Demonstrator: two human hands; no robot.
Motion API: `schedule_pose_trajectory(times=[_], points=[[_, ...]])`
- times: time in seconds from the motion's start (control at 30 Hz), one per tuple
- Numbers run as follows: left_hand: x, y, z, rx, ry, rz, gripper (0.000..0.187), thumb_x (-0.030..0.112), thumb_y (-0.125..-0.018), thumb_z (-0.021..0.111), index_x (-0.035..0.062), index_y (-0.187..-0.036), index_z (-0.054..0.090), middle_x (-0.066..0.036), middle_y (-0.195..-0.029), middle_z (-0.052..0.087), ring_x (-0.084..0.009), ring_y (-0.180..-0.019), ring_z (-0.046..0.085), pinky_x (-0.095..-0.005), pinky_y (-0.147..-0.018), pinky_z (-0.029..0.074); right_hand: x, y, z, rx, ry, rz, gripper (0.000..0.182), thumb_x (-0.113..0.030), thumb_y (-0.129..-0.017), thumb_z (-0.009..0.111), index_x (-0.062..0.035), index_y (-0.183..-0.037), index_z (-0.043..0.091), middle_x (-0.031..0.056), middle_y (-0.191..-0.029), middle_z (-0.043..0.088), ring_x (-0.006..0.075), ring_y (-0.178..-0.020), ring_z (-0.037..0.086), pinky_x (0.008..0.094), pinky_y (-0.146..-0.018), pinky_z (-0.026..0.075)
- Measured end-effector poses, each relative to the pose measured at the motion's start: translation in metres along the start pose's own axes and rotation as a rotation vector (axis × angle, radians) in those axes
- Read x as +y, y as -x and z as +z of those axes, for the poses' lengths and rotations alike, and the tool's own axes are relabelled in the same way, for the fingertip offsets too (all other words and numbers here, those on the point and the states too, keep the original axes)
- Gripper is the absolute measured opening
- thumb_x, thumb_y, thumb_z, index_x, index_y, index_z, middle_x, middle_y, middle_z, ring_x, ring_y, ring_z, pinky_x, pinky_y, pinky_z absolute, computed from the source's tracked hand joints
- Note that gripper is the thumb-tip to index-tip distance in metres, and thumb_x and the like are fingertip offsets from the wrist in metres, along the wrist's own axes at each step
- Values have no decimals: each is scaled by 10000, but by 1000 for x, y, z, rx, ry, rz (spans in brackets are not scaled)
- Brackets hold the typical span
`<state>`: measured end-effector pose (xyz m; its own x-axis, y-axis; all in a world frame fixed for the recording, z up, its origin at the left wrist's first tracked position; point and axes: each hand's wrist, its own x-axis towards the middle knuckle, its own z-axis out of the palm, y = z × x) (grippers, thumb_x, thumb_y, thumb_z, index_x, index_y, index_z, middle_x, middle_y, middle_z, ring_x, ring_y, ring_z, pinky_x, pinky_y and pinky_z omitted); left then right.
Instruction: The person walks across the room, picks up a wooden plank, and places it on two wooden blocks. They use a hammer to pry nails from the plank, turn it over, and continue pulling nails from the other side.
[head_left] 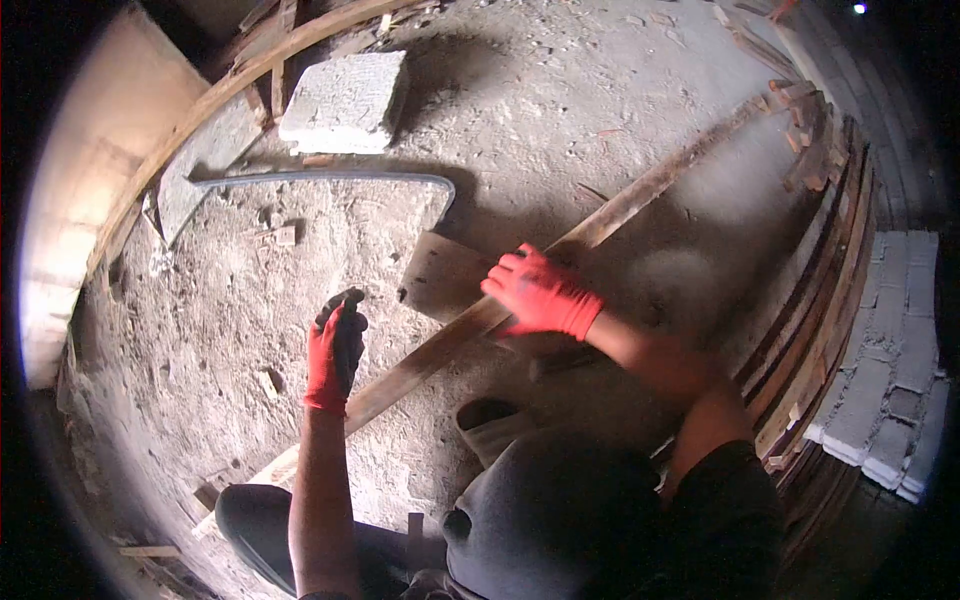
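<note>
A long wooden board (650, 190) runs diagonally from the lower left to the upper right, low over the rough floor. My right hand (540, 292), in a red glove, lies over the board near its middle, fingers bent across it; the thumb side is partly blurred. To the left, my left hand (337, 350), in a red and black glove, is raised beside the board with its fingers up and a gap between thumb and fingers. A curved metal bar (330, 176) lies on the floor beyond my hands. A brown flat piece (440, 275) sits under the board.
A whitish block (345, 100) rests on the floor at the upper left. Long boards (815, 310) are stacked along the right, beside pale blocks (890, 350). Short wood pieces (815, 135) lie at the upper right. A light panel (110, 140) stands at the left.
</note>
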<state>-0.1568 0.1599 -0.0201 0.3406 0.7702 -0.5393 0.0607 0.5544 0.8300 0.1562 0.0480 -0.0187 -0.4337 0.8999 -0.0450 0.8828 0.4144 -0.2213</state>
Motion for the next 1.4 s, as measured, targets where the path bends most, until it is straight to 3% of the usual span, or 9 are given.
schedule_pose_trajectory(times=[0.4,0.6,0.67,0.73,0.8,0.87,1.1,1.27,1.4], points=[[20,43,-44,97,121,-27,334,262,-988,510,57,-1242,584,83,-685,426,-30,-523,357,-198,-463,304,-145,-112,51,197,-143,-142,586,-531,-636,747,-61,-959,613,93,-963,563,260,-956,528,416,-796,400],[2,55,-55,-93,440,-112,399,273,-996,497,61,-1334,480,14,-976,573,-87,-801,541,-211,-677,444,-147,-80,29,410,-404,-159,616,-500,-738,733,-63,-1144,578,126,-1137,516,307,-1113,490,475,-1011,355],[-22,46,-69,-165,-12,80,375,250,-987,504,85,-1323,495,-3,-1048,604,-106,-895,568,-230,-730,461,-142,-34,29,353,-532,-65,559,-427,-787,698,-75,-1206,582,148,-1245,502,347,-1184,456,499,-1062,320],[6,57,-40,-18,227,-204,351,344,-965,545,96,-1213,561,-1,-960,599,-102,-748,534,-251,-638,441,-127,22,27,297,-497,75,551,-420,-792,693,-87,-1217,583,159,-1266,492,352,-1206,442,503,-1066,319],[-35,38,-69,-153,-555,263,275,354,-978,521,125,-1118,578,4,-926,596,-105,-731,528,-261,-630,443,-106,94,48,233,-480,306,598,-430,-775,706,-91,-1247,566,171,-1314,463,362,-1247,408,530,-1076,298],[-29,27,-56,-299,782,-195,250,330,-994,495,108,-1083,568,6,-877,564,-107,-712,532,-257,-588,450,-90,159,75,243,-441,553,678,-442,-753,721,-82,-1293,523,180,-1372,421,374,-1289,367,562,-1086,267],[-30,-10,-43,-427,983,-223,260,360,-1014,434,128,-933,519,43,-706,473,-63,-527,409,-230,-480,372,-60,204,81,-39,-23,689,626,-307,-718,724,-7,-1229,523,214,-1270,464,389,-1244,392,544,-1049,323],[-25,-12,-51,-267,983,-122,196,328,-992,481,164,-893,518,47,-772,479,-88,-623,445,-255,-552,399,-41,229,57,-75,-261,437,572,-287,-752,690,-2,-1214,511,184,-1119,524,332,-1055,515,460,-949,418],[-30,-26,-66,-283,722,-148,231,382,-988,492,177,-883,511,51,-779,471,-88,-603,435,-262,-507,361,-153,125,-46,-620,-1337,-458,499,-411,-794,622,-24,-1089,513,124,-979,505,257,-897,486,394,-817,406]])
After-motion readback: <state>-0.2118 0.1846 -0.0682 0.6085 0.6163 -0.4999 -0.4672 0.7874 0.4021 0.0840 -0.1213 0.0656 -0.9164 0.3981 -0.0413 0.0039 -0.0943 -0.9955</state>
